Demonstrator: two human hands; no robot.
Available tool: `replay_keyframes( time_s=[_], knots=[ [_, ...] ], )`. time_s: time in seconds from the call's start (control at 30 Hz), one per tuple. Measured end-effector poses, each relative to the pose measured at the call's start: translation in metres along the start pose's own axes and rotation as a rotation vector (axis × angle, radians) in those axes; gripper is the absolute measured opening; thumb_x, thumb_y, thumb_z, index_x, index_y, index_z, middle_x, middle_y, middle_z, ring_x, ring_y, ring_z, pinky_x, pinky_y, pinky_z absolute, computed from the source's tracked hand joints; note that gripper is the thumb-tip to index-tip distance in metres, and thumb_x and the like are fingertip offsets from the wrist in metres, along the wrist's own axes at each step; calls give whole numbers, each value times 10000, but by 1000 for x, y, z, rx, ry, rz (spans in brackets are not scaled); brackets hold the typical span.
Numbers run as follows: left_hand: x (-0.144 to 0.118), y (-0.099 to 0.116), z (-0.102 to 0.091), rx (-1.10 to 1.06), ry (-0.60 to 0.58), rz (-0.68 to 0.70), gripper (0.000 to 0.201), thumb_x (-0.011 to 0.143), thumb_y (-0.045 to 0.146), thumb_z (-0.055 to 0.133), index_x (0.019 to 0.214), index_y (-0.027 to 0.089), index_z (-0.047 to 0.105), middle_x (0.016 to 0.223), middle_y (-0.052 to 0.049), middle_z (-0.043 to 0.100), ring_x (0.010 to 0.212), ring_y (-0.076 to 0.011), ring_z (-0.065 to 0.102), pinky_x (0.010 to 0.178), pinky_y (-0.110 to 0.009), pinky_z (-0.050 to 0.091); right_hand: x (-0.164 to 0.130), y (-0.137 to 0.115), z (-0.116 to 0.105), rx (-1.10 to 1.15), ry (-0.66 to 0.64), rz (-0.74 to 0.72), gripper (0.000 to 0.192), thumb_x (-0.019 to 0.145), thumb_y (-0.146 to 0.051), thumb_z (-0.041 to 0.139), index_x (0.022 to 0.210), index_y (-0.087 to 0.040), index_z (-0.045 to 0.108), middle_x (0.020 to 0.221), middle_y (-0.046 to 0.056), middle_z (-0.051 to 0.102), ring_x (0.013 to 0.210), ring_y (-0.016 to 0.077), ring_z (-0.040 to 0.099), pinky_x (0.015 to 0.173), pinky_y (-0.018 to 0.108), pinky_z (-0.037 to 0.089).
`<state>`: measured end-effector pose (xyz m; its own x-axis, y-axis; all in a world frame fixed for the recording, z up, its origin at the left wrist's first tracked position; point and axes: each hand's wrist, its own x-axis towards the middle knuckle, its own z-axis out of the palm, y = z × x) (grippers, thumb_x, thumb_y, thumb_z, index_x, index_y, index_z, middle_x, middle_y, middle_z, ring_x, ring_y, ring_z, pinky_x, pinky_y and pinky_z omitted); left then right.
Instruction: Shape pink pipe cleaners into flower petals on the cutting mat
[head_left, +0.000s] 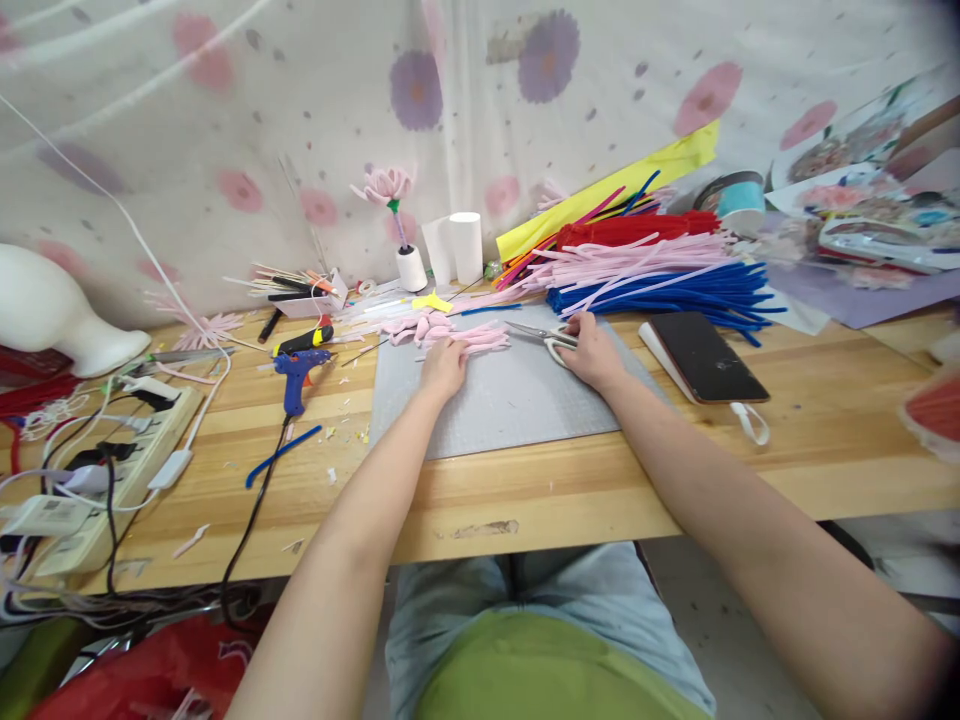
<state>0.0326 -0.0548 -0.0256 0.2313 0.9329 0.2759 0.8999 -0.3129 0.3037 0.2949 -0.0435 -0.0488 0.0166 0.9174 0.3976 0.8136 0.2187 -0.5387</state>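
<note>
A pile of bent pink pipe-cleaner pieces lies near the back of the grey cutting mat. My left hand is closed over the near side of this pile, its fingertips partly hidden among the pieces. To the right, my right hand grips the handles of the scissors, whose blades point left toward the pink pile. The scissors are low over the mat; I cannot tell whether they touch it. Just behind the pile is a small yellow piece.
Bundles of blue pipe cleaners and pink pipe cleaners lie back right. A phone rests right of the mat. At left are a blue glue gun and a power strip. A pink flower stands behind.
</note>
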Motion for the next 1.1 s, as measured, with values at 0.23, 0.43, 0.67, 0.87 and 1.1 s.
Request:
replay_keyframes(
  time_s=[0.23,0.43,0.67,0.87,1.1],
  knots=[
    [-36,-15,-17,-161,64,-89,278,796,182,465,1014,168,637,1064,-79,622,986,-178,553,872,-296,422,1,-12,-2,-212,15,-2,175,715,-286,520,830,-168,580,882,115,592,843,239,527,720,336,395],
    [-59,-23,-18,-565,61,-241,294,796,184,447,1030,166,625,914,-54,659,758,-121,585,721,-251,462,1,-12,-3,-206,-53,-11,197,692,-298,533,812,-176,630,887,94,611,838,224,528,732,325,390],
    [-65,-10,-18,-975,9,-429,433,757,208,530,1187,158,539,740,-16,658,475,-51,501,432,-161,371,-5,-41,-7,-28,55,-85,207,754,-272,487,823,-160,647,924,110,625,912,234,523,786,345,382],
    [-68,-7,-15,-950,-71,-386,429,754,236,565,1178,177,558,783,-33,696,467,-55,535,451,-169,405,-19,-116,25,577,-503,-88,261,727,-402,537,791,-163,623,687,17,606,613,126,513,574,249,385],
    [-68,-8,-15,-1010,-40,-413,374,756,263,565,1116,165,593,814,-43,693,469,-44,541,436,-157,406,-11,-131,56,572,-428,49,219,659,-363,596,709,-150,574,551,-33,503,510,83,410,496,221,291]
  ],
)
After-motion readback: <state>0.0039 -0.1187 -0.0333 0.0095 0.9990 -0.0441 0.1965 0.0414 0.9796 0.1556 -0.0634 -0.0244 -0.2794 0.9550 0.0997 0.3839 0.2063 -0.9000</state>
